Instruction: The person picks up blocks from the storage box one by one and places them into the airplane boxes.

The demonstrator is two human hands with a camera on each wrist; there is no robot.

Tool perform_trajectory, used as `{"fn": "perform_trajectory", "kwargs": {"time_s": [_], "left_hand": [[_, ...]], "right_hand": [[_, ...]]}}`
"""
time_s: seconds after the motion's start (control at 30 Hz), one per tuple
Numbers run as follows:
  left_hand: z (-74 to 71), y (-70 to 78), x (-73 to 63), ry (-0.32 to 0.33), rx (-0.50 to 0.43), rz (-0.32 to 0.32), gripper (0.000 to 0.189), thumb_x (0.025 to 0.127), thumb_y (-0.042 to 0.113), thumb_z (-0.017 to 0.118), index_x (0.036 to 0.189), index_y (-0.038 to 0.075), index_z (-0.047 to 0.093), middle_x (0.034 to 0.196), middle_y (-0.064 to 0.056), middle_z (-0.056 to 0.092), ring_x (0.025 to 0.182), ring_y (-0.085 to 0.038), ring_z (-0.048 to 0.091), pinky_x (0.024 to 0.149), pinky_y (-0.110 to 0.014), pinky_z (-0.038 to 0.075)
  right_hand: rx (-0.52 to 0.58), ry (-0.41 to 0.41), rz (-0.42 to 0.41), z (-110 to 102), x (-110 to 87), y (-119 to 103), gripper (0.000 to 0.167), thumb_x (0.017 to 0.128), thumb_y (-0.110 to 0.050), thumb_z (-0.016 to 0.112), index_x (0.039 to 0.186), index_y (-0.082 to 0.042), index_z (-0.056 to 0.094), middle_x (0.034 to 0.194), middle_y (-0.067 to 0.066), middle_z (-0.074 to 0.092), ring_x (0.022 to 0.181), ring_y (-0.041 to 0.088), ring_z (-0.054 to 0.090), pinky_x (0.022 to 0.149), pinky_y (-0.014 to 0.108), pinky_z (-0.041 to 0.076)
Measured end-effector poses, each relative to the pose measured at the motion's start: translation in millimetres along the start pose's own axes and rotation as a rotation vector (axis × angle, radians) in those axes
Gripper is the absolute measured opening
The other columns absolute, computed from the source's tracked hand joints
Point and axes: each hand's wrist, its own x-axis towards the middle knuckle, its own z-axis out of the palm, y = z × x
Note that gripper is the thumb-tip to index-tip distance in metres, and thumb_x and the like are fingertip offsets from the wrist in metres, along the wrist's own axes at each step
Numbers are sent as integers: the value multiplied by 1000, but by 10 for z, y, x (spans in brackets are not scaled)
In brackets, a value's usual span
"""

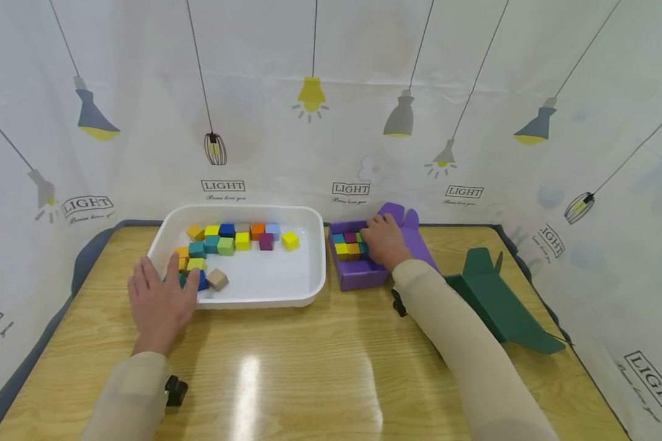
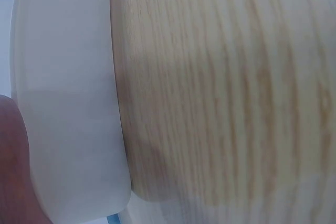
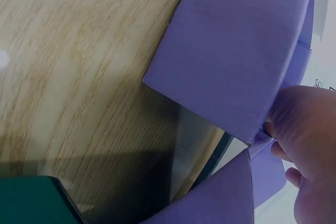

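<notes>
A white tray [image 1: 265, 278] holds several small cubes in many colours, mostly along its back and left side. My left hand [image 1: 162, 300] rests over the tray's front left corner, fingers spread and fairly straight, near a plain wood-coloured cube [image 1: 217, 280] and a blue cube [image 1: 202, 281]. To the right, an open purple box [image 1: 361, 280] has rows of coloured cubes inside, among them a yellow cube [image 1: 342, 252]. My right hand [image 1: 385, 240] reaches down into the box's right side, its fingertips hidden; I cannot tell if they hold a cube.
An open green box [image 1: 488, 300] with its lid folded out lies on the wooden table [image 1: 287, 367], right of the purple box and partly behind my right sleeve. The purple lid [image 1: 416, 245] leans out to the right. A lamp-printed curtain [image 1: 270, 135] stands behind the table.
</notes>
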Motion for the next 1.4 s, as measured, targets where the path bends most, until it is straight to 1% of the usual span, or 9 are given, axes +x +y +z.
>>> {"fn": "perform_trajectory", "kwargs": {"time_s": [0.2, 0.33, 0.4, 0.53, 0.67, 0.8, 1.03, 1.23, 1.4], "left_hand": [[-12, 3, -5, 9, 4, -12, 76, 99, 61, 16, 157, 12, 8, 157, -33, -17, 145, -55, -9, 118, -68, -2], [-32, 6, -1, 4, 6, -20, 76, 99, 61, 16, 157, 12, 8, 157, -31, -21, 145, -55, -10, 118, -67, -3], [-42, 6, 2, 3, 9, -22, 76, 99, 61, 16, 157, 12, 8, 157, -31, -21, 145, -54, -10, 118, -67, -3], [-51, 3, -1, 5, 14, -22, 76, 99, 61, 17, 157, 11, 9, 157, -31, -20, 145, -54, -9, 118, -67, -3], [-55, -3, -15, 10, 19, -14, 76, 99, 61, 17, 157, 11, 9, 157, -32, -19, 145, -54, -8, 118, -67, -2], [-58, -10, -19, 12, 27, 11, 75, 100, 60, 18, 157, 12, 11, 157, -33, -18, 145, -55, -6, 118, -68, -1], [-47, -17, -33, 2, 29, 47, 74, 100, 58, 20, 157, 11, 13, 156, -35, -16, 143, -57, -5, 117, -70, 1], [-52, 16, -145, -2, 31, 85, 78, 99, 61, 24, 156, 9, 15, 156, -37, -10, 142, -57, 0, 116, -71, 3], [-75, 42, -259, -34, 32, 79, 79, 99, 61, 27, 156, 9, 14, 156, -38, -8, 141, -58, 1, 116, -71, 4]], "right_hand": [[12, 39, -9, -17, -3, -16, 18, 93, -22, 64, 108, -14, 69, 116, 7, 64, 117, 28, 52, 111, 47, 33], [35, 73, -9, -120, -9, -61, 11, 93, -19, 63, 102, -16, 68, 109, 4, 64, 112, 26, 52, 110, 46, 33], [55, 95, -12, -189, -21, -95, 12, 91, -22, 67, 101, -16, 67, 105, 3, 63, 110, 26, 52, 109, 46, 34], [124, 181, -28, -315, -39, -184, 18, 89, -27, 70, 101, -15, 67, 101, 4, 62, 108, 27, 52, 107, 46, 35], [177, 252, -49, -405, -32, -283, 15, 90, -25, 68, 101, -15, 66, 101, 4, 62, 108, 27, 53, 106, 47, 36], [183, 252, -56, -460, -15, -369, 17, 90, -29, 68, 103, -18, 64, 104, 2, 62, 111, 25, 52, 107, 46, 35], [166, 261, -50, -464, -19, -475, 33, 88, -38, 71, 114, -18, 64, 107, 1, 62, 108, 23, 52, 104, 42, 36], [174, 213, -17, -491, -93, -485, 41, 89, -38, 69, 123, -18, 60, 118, 3, 62, 115, 25, 50, 110, 45, 34], [177, 227, -26, -519, -164, -426, 41, 90, -37, 70, 124, -17, 61, 117, 3, 62, 116, 25, 51, 111, 46, 34]]}}
